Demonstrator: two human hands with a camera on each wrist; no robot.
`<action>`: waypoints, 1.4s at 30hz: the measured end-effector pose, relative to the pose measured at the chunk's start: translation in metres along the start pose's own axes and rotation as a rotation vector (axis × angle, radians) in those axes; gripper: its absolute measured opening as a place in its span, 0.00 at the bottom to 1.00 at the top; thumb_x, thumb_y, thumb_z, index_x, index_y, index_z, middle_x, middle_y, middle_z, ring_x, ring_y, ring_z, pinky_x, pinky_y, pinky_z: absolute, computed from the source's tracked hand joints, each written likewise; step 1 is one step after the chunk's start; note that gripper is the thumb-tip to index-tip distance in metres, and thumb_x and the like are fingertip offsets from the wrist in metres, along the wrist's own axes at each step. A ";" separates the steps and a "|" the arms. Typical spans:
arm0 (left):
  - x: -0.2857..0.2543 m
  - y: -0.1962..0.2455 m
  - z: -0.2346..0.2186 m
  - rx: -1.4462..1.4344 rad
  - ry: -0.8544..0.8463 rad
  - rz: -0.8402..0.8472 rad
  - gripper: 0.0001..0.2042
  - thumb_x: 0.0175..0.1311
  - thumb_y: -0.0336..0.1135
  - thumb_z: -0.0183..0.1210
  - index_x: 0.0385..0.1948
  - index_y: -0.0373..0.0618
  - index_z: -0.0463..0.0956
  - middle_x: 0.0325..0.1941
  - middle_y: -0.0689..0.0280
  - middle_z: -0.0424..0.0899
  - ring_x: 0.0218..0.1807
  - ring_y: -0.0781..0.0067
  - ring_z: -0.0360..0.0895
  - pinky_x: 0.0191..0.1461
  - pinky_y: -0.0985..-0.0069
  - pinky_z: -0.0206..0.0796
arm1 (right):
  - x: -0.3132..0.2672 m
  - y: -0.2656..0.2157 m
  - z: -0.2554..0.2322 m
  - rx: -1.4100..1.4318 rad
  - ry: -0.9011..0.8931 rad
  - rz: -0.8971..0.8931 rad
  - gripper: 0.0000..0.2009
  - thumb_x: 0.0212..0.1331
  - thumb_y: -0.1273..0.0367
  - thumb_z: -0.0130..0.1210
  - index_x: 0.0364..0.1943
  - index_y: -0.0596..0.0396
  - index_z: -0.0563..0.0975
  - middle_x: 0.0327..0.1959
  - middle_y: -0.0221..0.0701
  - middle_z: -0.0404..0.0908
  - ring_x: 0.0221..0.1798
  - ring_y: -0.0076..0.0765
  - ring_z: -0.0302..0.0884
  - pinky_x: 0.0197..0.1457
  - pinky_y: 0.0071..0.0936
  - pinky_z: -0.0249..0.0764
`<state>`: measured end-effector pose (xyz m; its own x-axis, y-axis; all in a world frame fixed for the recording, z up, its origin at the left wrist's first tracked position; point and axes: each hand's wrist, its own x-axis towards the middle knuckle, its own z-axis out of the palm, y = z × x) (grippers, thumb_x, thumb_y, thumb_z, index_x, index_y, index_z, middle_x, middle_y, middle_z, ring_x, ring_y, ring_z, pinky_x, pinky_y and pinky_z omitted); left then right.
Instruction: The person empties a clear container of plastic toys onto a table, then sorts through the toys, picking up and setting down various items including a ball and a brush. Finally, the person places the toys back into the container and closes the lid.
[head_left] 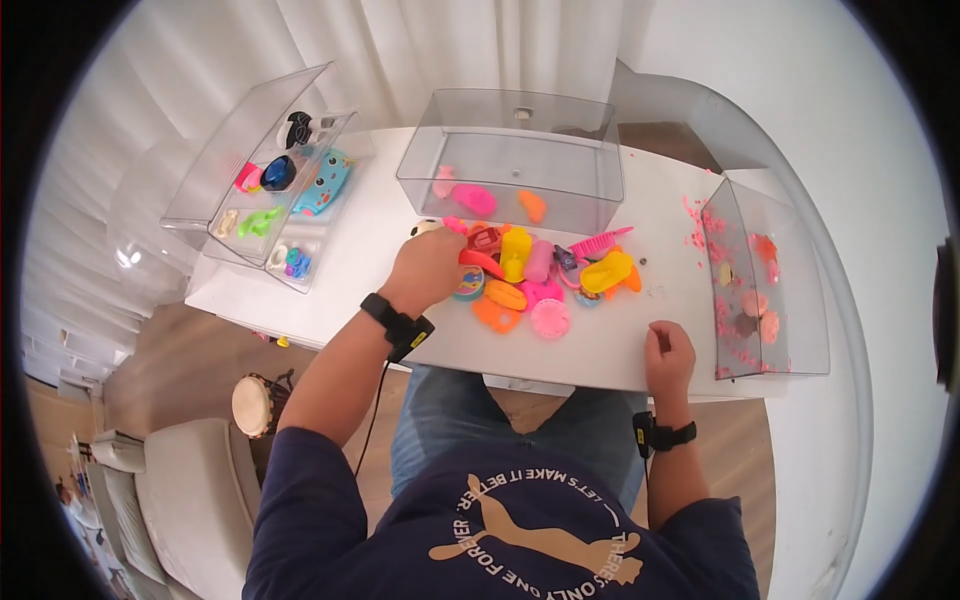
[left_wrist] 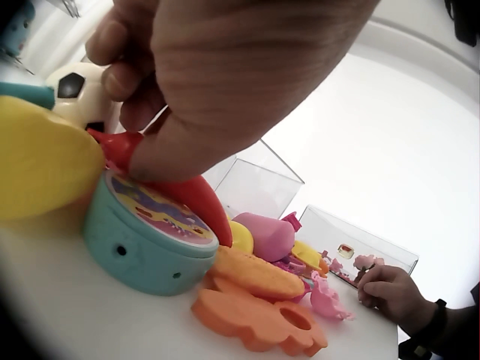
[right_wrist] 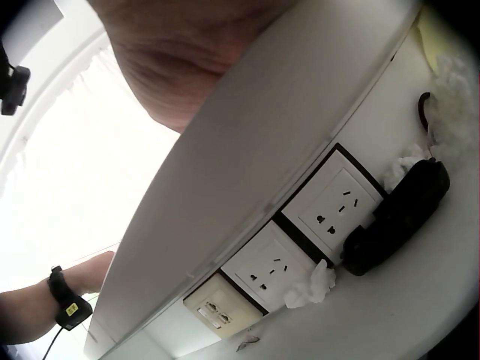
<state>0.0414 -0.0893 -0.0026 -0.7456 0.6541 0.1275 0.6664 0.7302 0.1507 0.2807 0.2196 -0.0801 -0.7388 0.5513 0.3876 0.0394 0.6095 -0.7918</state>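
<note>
My left hand (head_left: 425,270) reaches into the toy pile at the middle of the white table. In the left wrist view, its thumb and fingers pinch the narrow end of a red, smooth, curved toy (left_wrist: 196,199). This red toy lies over a round teal toy (left_wrist: 146,247) with a patterned top. Behind the fingers sits a small soccer ball (left_wrist: 75,94); a big yellow toy (left_wrist: 45,157) is close beside. An orange toy (left_wrist: 259,322) with a hole lies nearer. My right hand (head_left: 670,358) rests loosely curled at the table's front edge, holding nothing.
A clear bin (head_left: 510,215) behind the pile holds a few toys. At left, a divided clear box (head_left: 190,222) contains several toys. Another clear bin (head_left: 790,365), at right, has pink pieces. A pink comb (head_left: 600,242) lies in the pile. Sockets (right_wrist: 334,214) show below the tabletop.
</note>
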 end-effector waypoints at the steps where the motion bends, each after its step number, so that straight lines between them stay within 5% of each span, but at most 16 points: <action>1: 0.000 -0.001 -0.004 -0.030 0.045 0.020 0.11 0.52 0.32 0.63 0.38 0.41 0.80 0.39 0.58 0.81 0.44 0.56 0.80 0.47 0.65 0.75 | 0.001 0.000 0.000 0.001 0.002 -0.013 0.04 0.58 0.77 0.57 0.37 0.60 0.79 0.29 0.33 0.79 0.29 0.28 0.77 0.36 0.23 0.74; 8: 0.040 0.003 -0.055 -0.330 0.325 -0.078 0.10 0.52 0.32 0.62 0.36 0.38 0.81 0.39 0.52 0.82 0.43 0.52 0.81 0.46 0.62 0.74 | 0.002 0.000 0.000 -0.018 0.001 0.016 0.04 0.57 0.77 0.57 0.36 0.59 0.79 0.29 0.32 0.79 0.28 0.28 0.76 0.35 0.23 0.73; 15: 0.078 -0.008 -0.056 -0.321 0.527 -0.110 0.11 0.55 0.33 0.63 0.37 0.39 0.81 0.40 0.52 0.83 0.44 0.50 0.81 0.48 0.61 0.74 | 0.001 0.000 0.001 -0.033 0.012 -0.001 0.04 0.57 0.77 0.57 0.36 0.59 0.79 0.29 0.33 0.79 0.28 0.29 0.77 0.34 0.24 0.74; 18: 0.062 -0.006 -0.047 -0.328 0.501 -0.120 0.12 0.56 0.33 0.63 0.40 0.40 0.81 0.42 0.54 0.83 0.46 0.51 0.80 0.50 0.63 0.73 | 0.001 0.000 0.002 -0.026 0.010 -0.006 0.04 0.57 0.77 0.57 0.35 0.59 0.79 0.29 0.34 0.79 0.28 0.30 0.77 0.34 0.24 0.74; 21: 0.037 -0.003 -0.033 -0.293 0.348 -0.009 0.13 0.54 0.33 0.66 0.40 0.39 0.80 0.37 0.56 0.83 0.36 0.57 0.81 0.44 0.66 0.73 | 0.002 -0.003 0.001 -0.016 0.002 -0.005 0.04 0.57 0.77 0.57 0.35 0.59 0.79 0.29 0.34 0.79 0.28 0.30 0.77 0.34 0.24 0.74; 24: 0.024 0.002 -0.018 -0.177 0.201 0.124 0.16 0.52 0.32 0.66 0.43 0.42 0.79 0.40 0.56 0.83 0.43 0.53 0.81 0.48 0.64 0.73 | 0.003 -0.004 0.000 -0.035 0.007 -0.030 0.04 0.57 0.77 0.57 0.35 0.59 0.79 0.29 0.34 0.79 0.28 0.30 0.77 0.34 0.24 0.74; 30: 0.033 0.013 -0.005 -0.032 -0.117 0.041 0.20 0.49 0.31 0.66 0.48 0.44 0.77 0.48 0.55 0.81 0.51 0.51 0.78 0.55 0.61 0.72 | 0.002 -0.002 0.001 -0.028 0.005 0.002 0.04 0.56 0.77 0.57 0.35 0.59 0.79 0.29 0.34 0.79 0.28 0.30 0.77 0.34 0.24 0.74; 42: 0.043 0.013 0.022 0.107 -0.080 0.043 0.09 0.60 0.36 0.59 0.38 0.43 0.79 0.38 0.55 0.84 0.45 0.52 0.80 0.50 0.61 0.73 | 0.002 -0.001 0.002 -0.062 0.002 -0.012 0.04 0.55 0.76 0.58 0.34 0.57 0.80 0.29 0.34 0.80 0.28 0.32 0.77 0.34 0.26 0.74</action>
<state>0.0186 -0.0476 -0.0163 -0.7166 0.6955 0.0519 0.6974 0.7155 0.0408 0.2782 0.2187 -0.0793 -0.7379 0.5451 0.3979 0.0723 0.6501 -0.7564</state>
